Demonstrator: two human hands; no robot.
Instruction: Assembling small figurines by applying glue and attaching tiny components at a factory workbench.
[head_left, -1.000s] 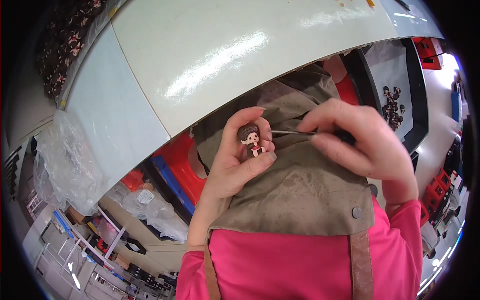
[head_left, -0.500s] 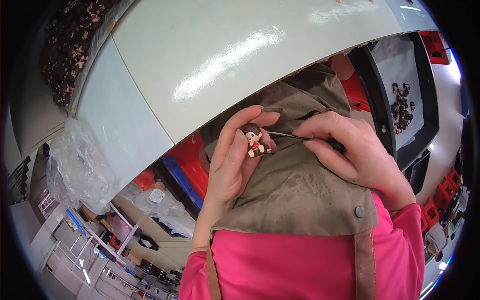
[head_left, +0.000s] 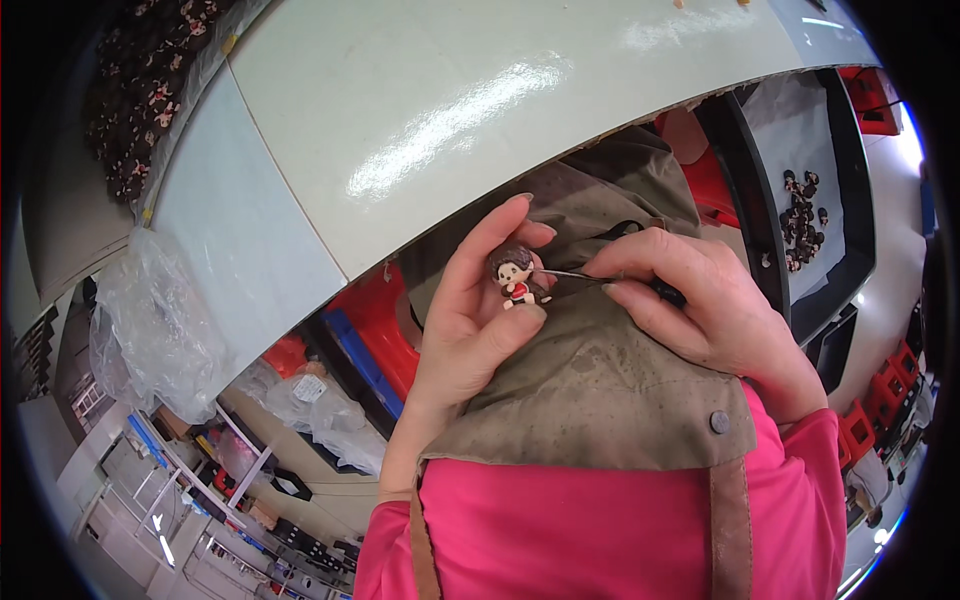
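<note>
A small figurine [head_left: 516, 277] with dark brown hair, a pale face and a red front sits in the fingers of my left hand [head_left: 470, 330]. Its face is turned up, and my left thumb lies by its feet. My right hand [head_left: 705, 300] is closed around a pair of small scissors [head_left: 570, 274] with black handles, held over my lap. Their thin metal blades point left, and the tips reach the side of the figurine's head. Whether the tips touch it I cannot tell. Part of the handles is hidden by my fingers.
Beyond my hands is a pale, glossy table [head_left: 300, 110]. Many similar dark figurines [head_left: 150, 110] are heaped at the far left. On the right a black tray [head_left: 858, 200] holds several more. Clear plastic bags [head_left: 155, 320] hang at the left, and a brown apron [head_left: 600, 400] covers my lap.
The figurine has turned slightly and shifted a little to the right. My left thumb has moved from its side down to its feet. The scissors remain at the head's side.
</note>
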